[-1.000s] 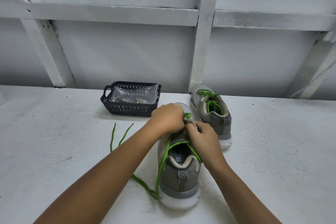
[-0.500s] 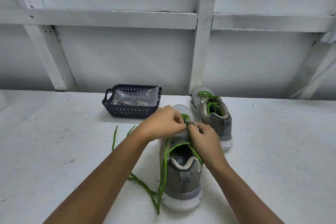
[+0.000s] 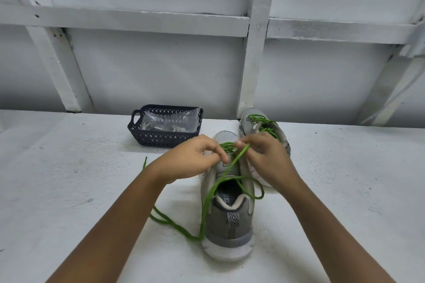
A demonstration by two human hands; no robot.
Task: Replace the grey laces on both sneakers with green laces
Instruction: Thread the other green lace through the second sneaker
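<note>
On the near sneaker [image 3: 227, 218] the green lace [image 3: 215, 185] now runs taut from beside its heel up to our right hand [image 3: 264, 158], which pinches it and has pulled clear of our left hand [image 3: 190, 161]. That hand curls over the eyelets, and we cannot tell its hold. We judge another eyelet threaded, with the upper ones left.

The white painted worktop [image 3: 69, 190] looks matt and rough, speckled with grit. Near its front edge, the grey low-top sneaker [image 3: 230, 220] shows a matt suede-like heel, a woven herringbone pull tab, fine mesh cloth at the toe and a smooth, scuffed white rubbery sole. The green woven cord lace [image 3: 174, 225] is fuzzy and dull. At the back edge, the second grey cloth sneaker [image 3: 250, 119] looks alike. The dark perforated plastic basket [image 3: 161, 139] has a faint sheen; the clear plastic bag [image 3: 170, 119] inside is glossy and crinkled. The white painted wall beams [image 3: 255, 53] are matt and chipped.
</note>
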